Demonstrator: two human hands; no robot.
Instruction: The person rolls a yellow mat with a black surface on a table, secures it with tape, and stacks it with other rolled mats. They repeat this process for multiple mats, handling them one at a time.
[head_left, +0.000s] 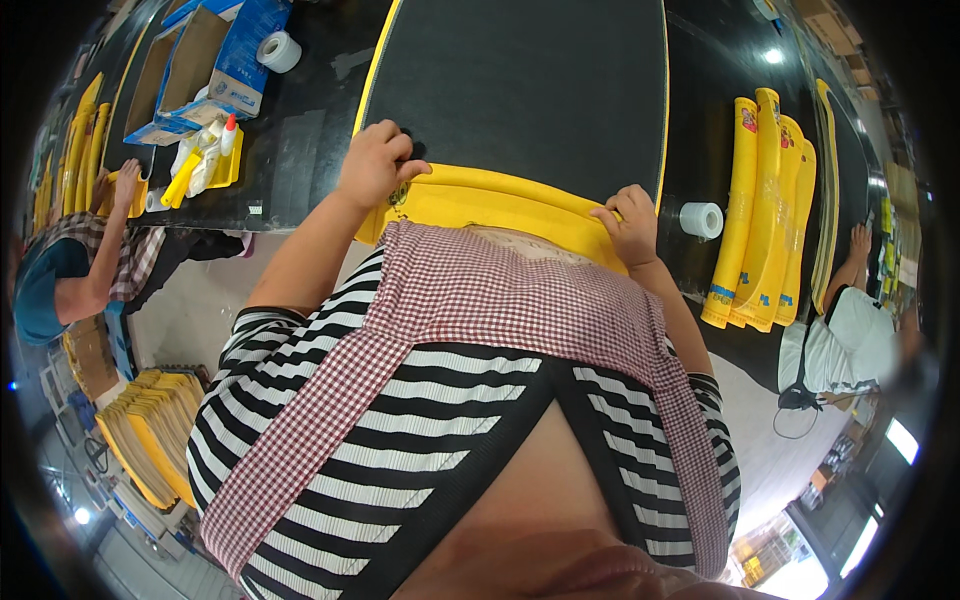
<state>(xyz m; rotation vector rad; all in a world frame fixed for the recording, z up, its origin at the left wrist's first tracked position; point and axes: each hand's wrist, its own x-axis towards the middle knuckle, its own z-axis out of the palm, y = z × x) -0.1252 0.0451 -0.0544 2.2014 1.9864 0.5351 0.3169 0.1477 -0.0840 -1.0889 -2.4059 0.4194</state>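
A long mat (520,90), black on its upper face with thin yellow side edges, lies on a black table. Its near end is turned up into a yellow roll (490,200) that spans the gap between my hands. At the roll's left end, my left hand (378,165) curls its fingers and lays the thumb along the top. The right end is pinched by my right hand (632,225), its fingers bent. Part of the roll's near side is hidden behind my checked apron (500,300).
Several yellow rolls (745,210) lie right, beside a white tape roll (702,220). Far left are a blue carton (235,60), another white tape roll (279,52) and a yellow tray (230,165) with a red-tipped bottle. People work at both sides.
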